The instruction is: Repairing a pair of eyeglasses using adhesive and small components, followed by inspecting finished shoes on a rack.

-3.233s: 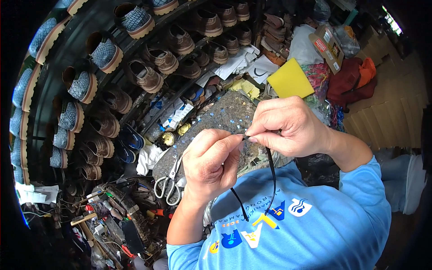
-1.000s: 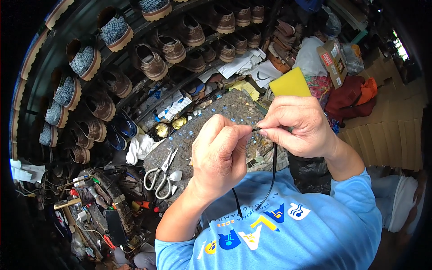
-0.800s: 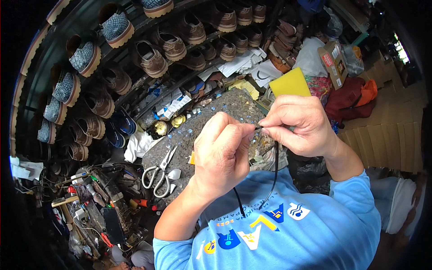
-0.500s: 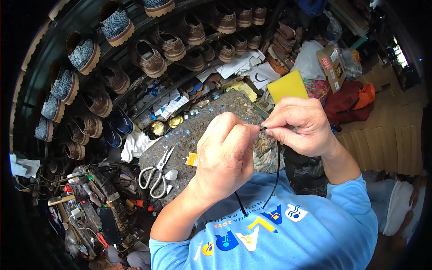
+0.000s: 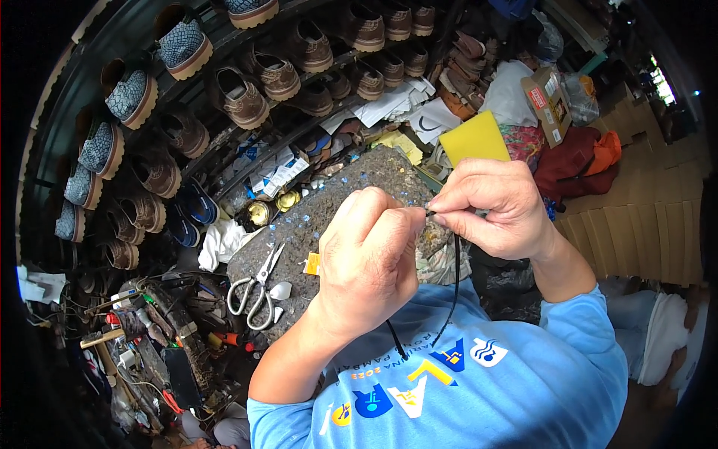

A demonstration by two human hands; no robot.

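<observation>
A thin black cord (image 5: 457, 262) runs between my two hands and hangs in a loop in front of my blue shirt. My left hand (image 5: 372, 258) pinches it between thumb and forefinger, the other fingers curled in. Close by, my right hand (image 5: 497, 206) pinches the cord too, its fingertips almost meeting those of the left. A short dark bit of the cord shows between the fingertips; its end or knot is too small to make out. Both hands are above a rough grey work block (image 5: 336, 187). Scissors (image 5: 259, 288) with pale handles lie on it, left of my left hand.
Shelves of brown shoes (image 5: 243, 97) and grey patterned shoes (image 5: 182, 49) fill the far left. Hand tools (image 5: 142, 337) crowd the lower left. A yellow pad (image 5: 473, 138) sits beyond my right hand, with a cardboard box (image 5: 547, 105) farther back.
The whole view has shifted slightly. Both hands keep their pinch on the cord and have barely moved.
</observation>
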